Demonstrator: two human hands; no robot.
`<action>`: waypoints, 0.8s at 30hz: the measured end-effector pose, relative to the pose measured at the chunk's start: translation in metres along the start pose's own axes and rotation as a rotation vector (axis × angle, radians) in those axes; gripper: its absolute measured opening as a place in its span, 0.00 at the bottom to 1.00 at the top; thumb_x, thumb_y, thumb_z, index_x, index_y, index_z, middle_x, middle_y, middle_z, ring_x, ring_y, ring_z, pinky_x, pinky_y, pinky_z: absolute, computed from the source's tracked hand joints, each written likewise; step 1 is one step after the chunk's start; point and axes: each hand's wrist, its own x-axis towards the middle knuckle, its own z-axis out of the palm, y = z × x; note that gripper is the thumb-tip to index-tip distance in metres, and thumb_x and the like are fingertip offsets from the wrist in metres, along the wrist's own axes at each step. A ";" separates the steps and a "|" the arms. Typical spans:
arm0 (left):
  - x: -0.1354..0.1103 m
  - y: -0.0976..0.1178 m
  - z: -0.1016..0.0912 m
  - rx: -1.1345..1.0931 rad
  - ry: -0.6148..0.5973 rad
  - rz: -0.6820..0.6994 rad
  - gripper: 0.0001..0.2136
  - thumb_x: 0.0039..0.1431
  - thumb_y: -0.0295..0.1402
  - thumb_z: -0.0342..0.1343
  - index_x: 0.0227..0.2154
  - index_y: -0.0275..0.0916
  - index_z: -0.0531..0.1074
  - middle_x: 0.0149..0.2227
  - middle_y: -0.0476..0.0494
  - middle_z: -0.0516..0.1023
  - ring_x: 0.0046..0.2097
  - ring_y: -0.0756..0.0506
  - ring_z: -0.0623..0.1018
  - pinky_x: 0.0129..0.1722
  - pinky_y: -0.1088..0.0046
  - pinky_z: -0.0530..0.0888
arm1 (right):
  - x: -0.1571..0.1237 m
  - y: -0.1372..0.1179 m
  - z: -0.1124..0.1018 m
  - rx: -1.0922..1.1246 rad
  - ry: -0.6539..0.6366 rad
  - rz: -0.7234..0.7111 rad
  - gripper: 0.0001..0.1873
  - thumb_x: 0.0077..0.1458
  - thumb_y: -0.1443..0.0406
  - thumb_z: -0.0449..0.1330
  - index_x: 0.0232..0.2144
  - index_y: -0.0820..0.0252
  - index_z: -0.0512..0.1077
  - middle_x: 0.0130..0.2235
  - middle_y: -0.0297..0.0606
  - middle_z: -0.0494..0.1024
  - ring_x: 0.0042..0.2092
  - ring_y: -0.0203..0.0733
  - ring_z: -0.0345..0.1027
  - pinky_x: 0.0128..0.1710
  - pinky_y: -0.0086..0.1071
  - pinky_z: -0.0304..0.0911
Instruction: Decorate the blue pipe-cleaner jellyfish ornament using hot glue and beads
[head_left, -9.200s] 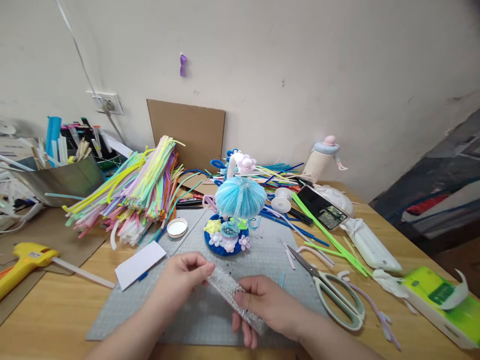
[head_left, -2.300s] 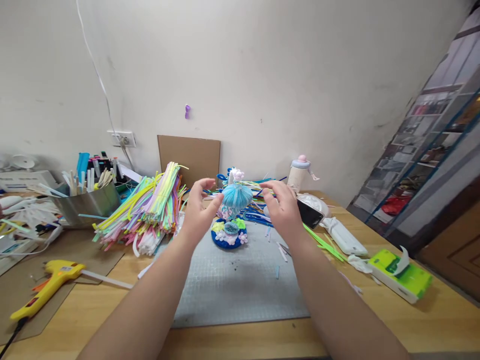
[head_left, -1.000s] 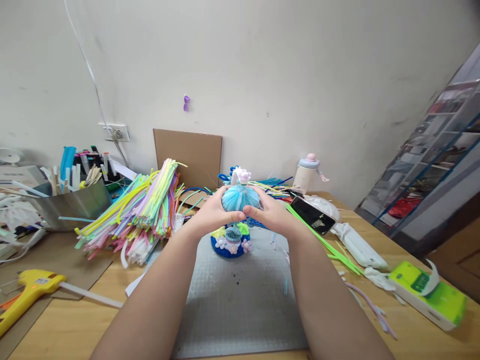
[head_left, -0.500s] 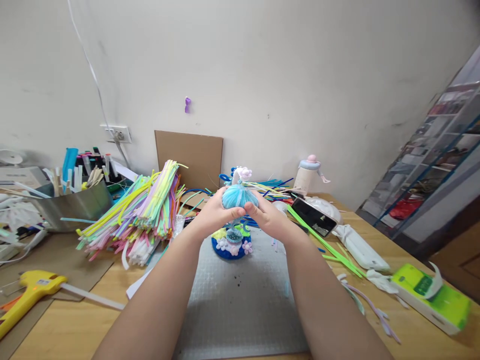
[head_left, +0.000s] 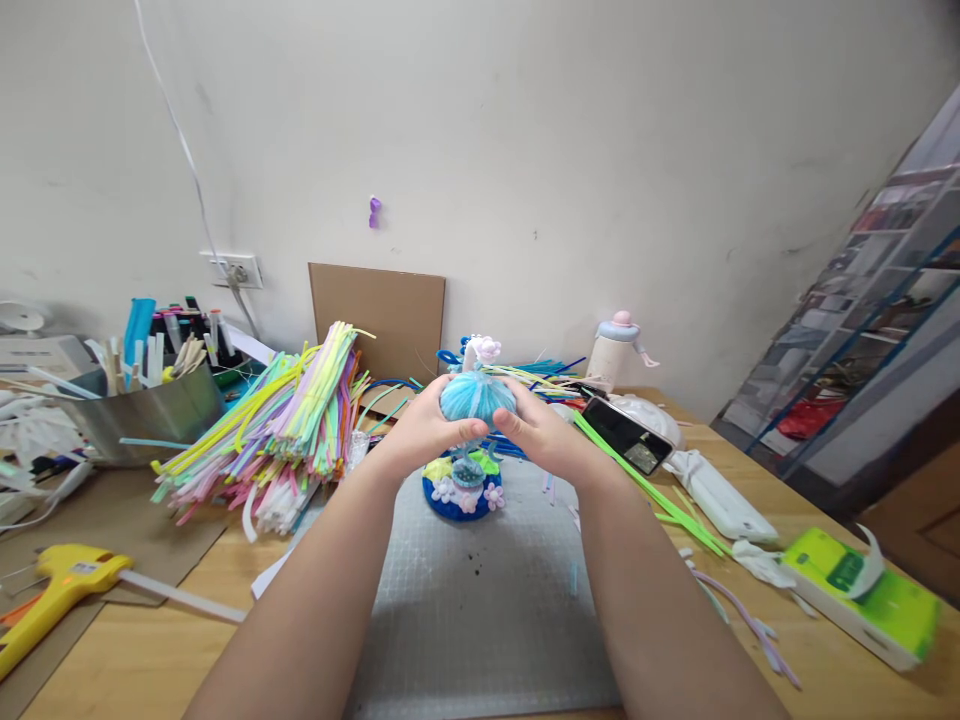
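A pipe-cleaner craft stands at the far end of the grey cutting mat (head_left: 480, 610): a fluffy light-blue dome (head_left: 475, 396) over a round dark-blue base (head_left: 462, 494) dressed with small flowers and a shell. My left hand (head_left: 426, 432) cups the dome's left side, thumb pressed under its lower edge. My right hand (head_left: 541, 432) cups the right side in the same way. Both hands' fingers curl round the dome. A white and pink piece (head_left: 480, 350) shows just behind it.
A big heap of pastel pipe cleaners (head_left: 285, 420) lies left of the mat, and a yellow glue gun (head_left: 56, 590) at the near left. Right of the mat lie a phone (head_left: 627, 434), green pipe cleaners (head_left: 660, 485) and a green tissue pack (head_left: 862, 590). Cardboard (head_left: 377, 316) leans on the wall.
Nine seconds ago both hands held a sparkly strip over the near mat. They have since reached out and closed round the blue dome, squeezing it smaller over the last second.
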 end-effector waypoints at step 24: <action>0.000 0.002 -0.001 0.066 0.042 -0.002 0.32 0.40 0.47 0.65 0.47 0.36 0.64 0.40 0.41 0.75 0.42 0.41 0.74 0.40 0.68 0.69 | 0.011 0.010 -0.002 0.139 0.369 0.161 0.18 0.55 0.50 0.52 0.28 0.58 0.67 0.31 0.37 0.74 0.37 0.46 0.69 0.40 0.40 0.64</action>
